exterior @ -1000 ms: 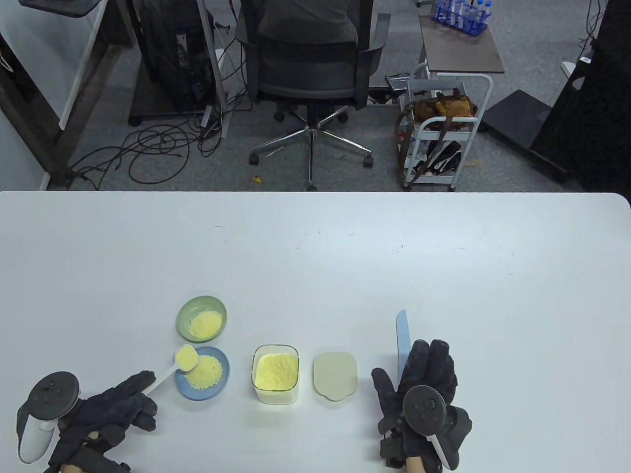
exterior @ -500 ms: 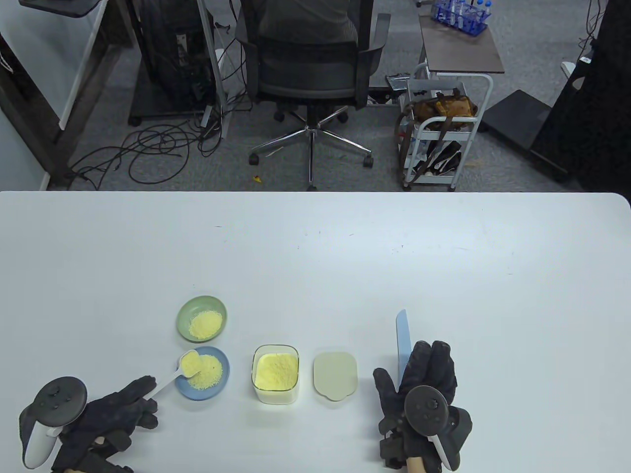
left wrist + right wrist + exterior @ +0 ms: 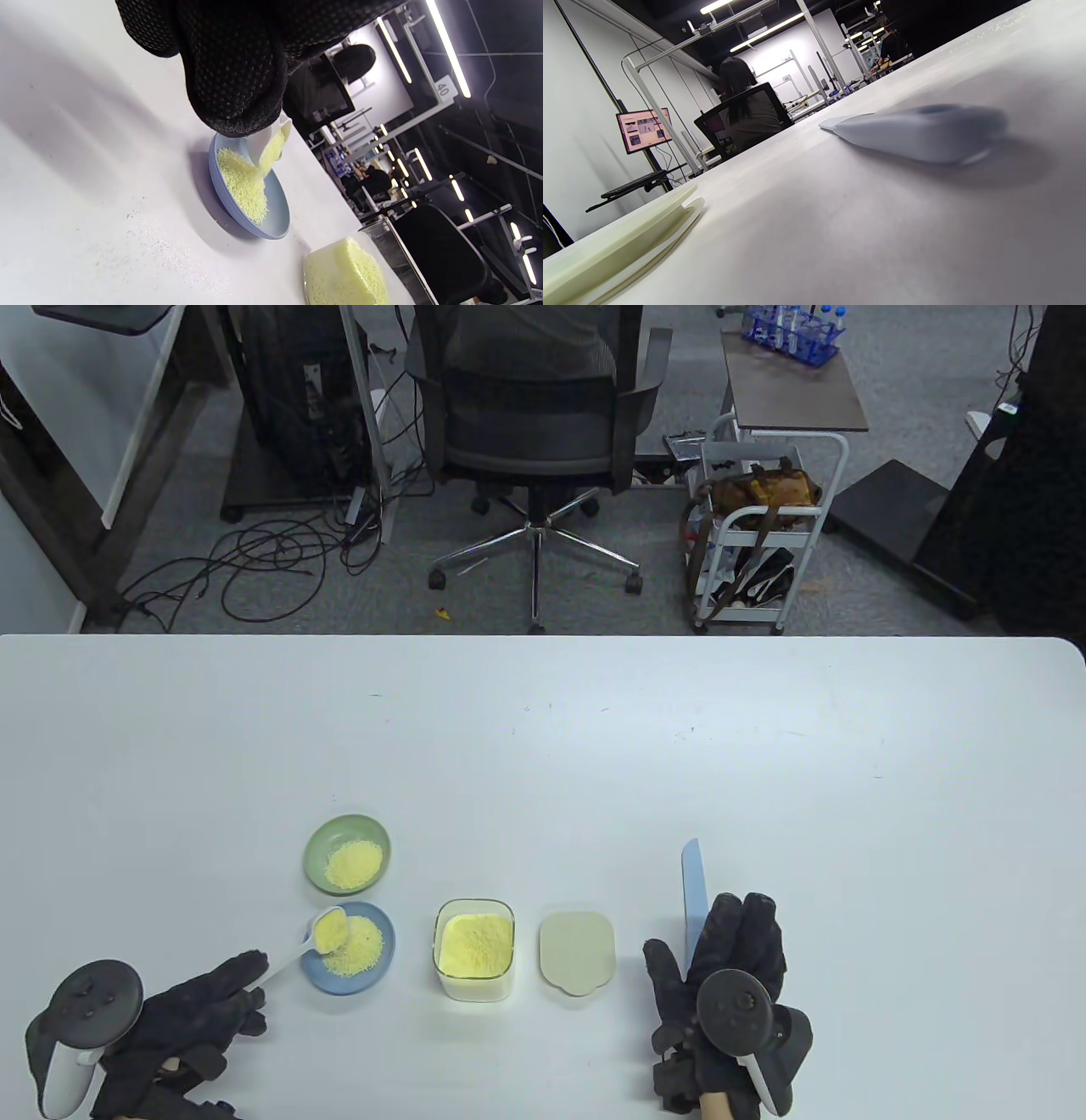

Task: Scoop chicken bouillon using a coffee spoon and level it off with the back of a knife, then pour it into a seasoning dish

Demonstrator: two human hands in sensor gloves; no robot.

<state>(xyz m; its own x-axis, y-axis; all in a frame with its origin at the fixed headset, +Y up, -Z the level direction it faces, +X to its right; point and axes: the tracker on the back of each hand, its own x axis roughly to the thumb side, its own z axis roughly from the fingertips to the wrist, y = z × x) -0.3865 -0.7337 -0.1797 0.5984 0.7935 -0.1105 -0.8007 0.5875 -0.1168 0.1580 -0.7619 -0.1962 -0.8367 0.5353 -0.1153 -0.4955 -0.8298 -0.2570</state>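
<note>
Left hand (image 3: 182, 1014): at the desk's (image 3: 543, 746) near edge, at 7 o'clock; grip pinched on the coffee spoon's (image 3: 318, 937) handle, bowl tipped over the blue dish (image 3: 377, 963).
Bouillon: grains slide from the spoon onto the blue dish's heap in the left wrist view (image 3: 244, 186).
Right hand (image 3: 730, 976): at 5 o'clock, fingers straight, lying flat over the knife's (image 3: 693, 878) handle; whether it presses, I cannot tell.
Container (image 3: 475, 950): open, full of yellow powder, between the dish and its lid (image 3: 577, 952).
Green dish (image 3: 318, 848): farther, just beyond the blue one, already holding grains.
Beyond the desk: office chair (image 3: 530, 415), small cart (image 3: 755, 543).
</note>
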